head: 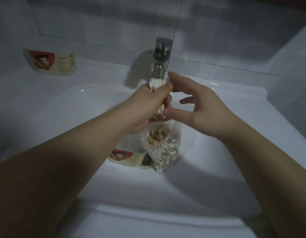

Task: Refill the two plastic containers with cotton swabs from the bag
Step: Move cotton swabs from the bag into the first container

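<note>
My left hand [145,107] grips a bundle of cotton swabs [157,83] above the sink basin, white tips showing at both ends of the fist. My right hand [196,107] touches the bundle, thumb at its lower end and forefinger at its upper end. Below the hands a clear plastic bag [161,146] of cotton swabs stands open in the basin. A plastic container [126,156] with a red and cream label lies in the basin beside the bag, partly hidden by my left forearm. A second labelled container [51,61] lies on the sink's back left ledge.
A metal faucet [161,57] stands just behind the hands. The white sink [63,107] has a dark drain [146,160] between the container and the bag. Tiled wall rises behind and to the right.
</note>
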`<state>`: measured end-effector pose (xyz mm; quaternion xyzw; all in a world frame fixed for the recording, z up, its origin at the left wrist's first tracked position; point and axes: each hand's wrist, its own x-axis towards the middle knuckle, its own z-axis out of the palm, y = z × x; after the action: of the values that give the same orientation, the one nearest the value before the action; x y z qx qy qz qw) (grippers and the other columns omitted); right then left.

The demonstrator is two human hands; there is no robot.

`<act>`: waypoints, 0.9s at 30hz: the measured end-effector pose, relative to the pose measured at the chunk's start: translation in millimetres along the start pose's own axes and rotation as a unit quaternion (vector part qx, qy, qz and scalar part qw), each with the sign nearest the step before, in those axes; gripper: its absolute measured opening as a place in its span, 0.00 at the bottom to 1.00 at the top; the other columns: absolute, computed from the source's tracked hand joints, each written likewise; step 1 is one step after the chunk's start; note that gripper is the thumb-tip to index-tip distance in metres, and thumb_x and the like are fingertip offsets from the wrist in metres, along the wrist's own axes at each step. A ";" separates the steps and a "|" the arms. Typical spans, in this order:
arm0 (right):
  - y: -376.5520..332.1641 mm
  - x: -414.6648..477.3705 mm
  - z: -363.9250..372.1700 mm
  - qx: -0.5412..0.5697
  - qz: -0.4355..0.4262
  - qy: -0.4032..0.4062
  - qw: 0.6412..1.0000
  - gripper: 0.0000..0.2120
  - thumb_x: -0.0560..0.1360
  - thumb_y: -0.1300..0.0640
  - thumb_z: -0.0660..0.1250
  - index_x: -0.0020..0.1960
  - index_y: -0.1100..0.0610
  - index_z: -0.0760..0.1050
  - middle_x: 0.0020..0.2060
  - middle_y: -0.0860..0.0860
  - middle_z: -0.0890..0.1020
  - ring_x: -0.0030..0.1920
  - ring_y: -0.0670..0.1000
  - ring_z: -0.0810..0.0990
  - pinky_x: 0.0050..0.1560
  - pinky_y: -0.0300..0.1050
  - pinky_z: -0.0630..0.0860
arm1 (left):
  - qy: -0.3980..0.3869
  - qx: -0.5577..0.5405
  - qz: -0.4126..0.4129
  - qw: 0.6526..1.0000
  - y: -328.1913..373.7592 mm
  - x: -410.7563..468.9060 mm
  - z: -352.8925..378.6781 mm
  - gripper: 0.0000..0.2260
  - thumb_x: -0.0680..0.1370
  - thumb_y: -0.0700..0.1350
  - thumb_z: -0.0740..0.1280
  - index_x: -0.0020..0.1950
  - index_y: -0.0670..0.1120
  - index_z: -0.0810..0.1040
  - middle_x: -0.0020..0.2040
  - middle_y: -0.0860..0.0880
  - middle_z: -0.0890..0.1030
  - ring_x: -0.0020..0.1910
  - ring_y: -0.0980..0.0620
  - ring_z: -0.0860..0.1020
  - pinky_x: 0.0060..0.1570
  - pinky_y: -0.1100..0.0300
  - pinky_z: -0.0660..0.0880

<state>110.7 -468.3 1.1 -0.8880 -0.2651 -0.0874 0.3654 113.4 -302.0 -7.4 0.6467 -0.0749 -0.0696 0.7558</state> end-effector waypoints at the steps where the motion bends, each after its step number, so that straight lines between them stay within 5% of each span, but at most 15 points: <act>1: -0.3 -0.4 1.0 0.006 -0.001 0.010 1.000 0.36 0.73 0.51 0.77 0.77 0.45 0.66 0.65 0.37 0.77 0.65 0.38 0.75 0.63 0.45 0.76 | 0.017 -0.026 0.004 1.000 1.7 1.1 -1.0 0.11 0.85 0.50 0.61 0.59 0.44 0.77 0.33 0.52 0.76 0.32 0.54 0.76 0.30 0.60 0.76; 5: -3.4 0.1 -0.6 -0.004 -0.014 0.034 0.999 0.11 0.75 0.51 0.75 0.56 0.49 0.79 0.49 0.42 0.83 0.52 0.44 0.81 0.55 0.50 0.79 | 0.073 -0.074 0.019 0.994 5.8 4.2 -4.8 0.11 0.85 0.51 0.62 0.58 0.45 0.77 0.39 0.50 0.80 0.38 0.54 0.81 0.32 0.57 0.79; 7: -5.1 0.1 -2.6 -0.029 -0.009 -0.013 0.999 0.03 0.75 0.51 0.74 0.45 0.49 0.82 0.41 0.42 0.84 0.45 0.43 0.82 0.52 0.43 0.77 | 0.081 -0.082 0.024 0.993 5.5 5.5 -6.0 0.08 0.85 0.50 0.63 0.54 0.46 0.76 0.37 0.50 0.80 0.36 0.54 0.80 0.32 0.58 0.79; 10: -6.4 -0.1 0.5 -0.127 0.022 -0.136 0.982 0.07 0.74 0.46 0.73 0.47 0.46 0.86 0.40 0.40 0.85 0.43 0.39 0.82 0.45 0.35 0.74 | 0.082 -0.078 0.025 0.993 3.5 6.5 -6.5 0.08 0.85 0.49 0.63 0.51 0.46 0.75 0.35 0.51 0.79 0.34 0.55 0.79 0.31 0.60 0.78; 16: -5.5 2.3 11.0 -0.239 0.055 -0.219 0.944 0.23 0.68 0.34 0.72 0.58 0.44 0.83 0.43 0.42 0.84 0.41 0.40 0.79 0.48 0.42 0.78 | 0.067 -0.083 0.028 0.994 2.0 6.0 -5.2 0.06 0.84 0.47 0.64 0.49 0.46 0.74 0.37 0.50 0.78 0.35 0.55 0.79 0.32 0.60 0.79; 19: -8.3 2.0 17.9 -0.252 0.035 -0.238 0.937 0.12 0.70 0.41 0.73 0.47 0.47 0.83 0.37 0.46 0.82 0.37 0.44 0.78 0.44 0.49 0.79 | 0.062 -0.079 0.028 0.995 0.9 5.7 -4.2 0.06 0.84 0.46 0.64 0.48 0.47 0.75 0.38 0.50 0.78 0.35 0.55 0.79 0.33 0.59 0.79; 22: -11.0 1.3 24.9 -0.265 0.029 -0.234 0.935 0.15 0.72 0.44 0.72 0.32 0.48 0.72 0.29 0.47 0.76 0.32 0.45 0.73 0.38 0.48 0.73 | 0.060 -0.072 0.029 0.995 0.4 5.8 -3.7 0.06 0.84 0.47 0.65 0.50 0.46 0.75 0.37 0.49 0.78 0.35 0.55 0.79 0.34 0.59 0.79; 25: -13.3 0.7 27.1 -0.252 0.016 -0.216 0.943 0.19 0.75 0.49 0.71 0.28 0.43 0.68 0.26 0.45 0.72 0.31 0.44 0.72 0.37 0.43 0.70 | 0.048 -0.065 0.032 0.996 0.5 5.2 -3.0 0.06 0.84 0.47 0.65 0.49 0.46 0.75 0.37 0.49 0.79 0.37 0.54 0.79 0.34 0.58 0.79; 27: -14.3 0.3 27.5 -0.242 0.000 -0.201 0.949 0.13 0.75 0.51 0.70 0.32 0.44 0.75 0.29 0.43 0.71 0.33 0.45 0.72 0.40 0.45 0.74 | 0.033 -0.061 0.039 0.997 1.1 4.0 -1.8 0.07 0.84 0.47 0.65 0.48 0.47 0.75 0.37 0.49 0.78 0.38 0.53 0.79 0.35 0.57 0.79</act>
<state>102.3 -440.5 -9.9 -0.9489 -0.3039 0.0311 0.0787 117.7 -300.9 -6.5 0.5980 -0.0707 -0.0225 0.7980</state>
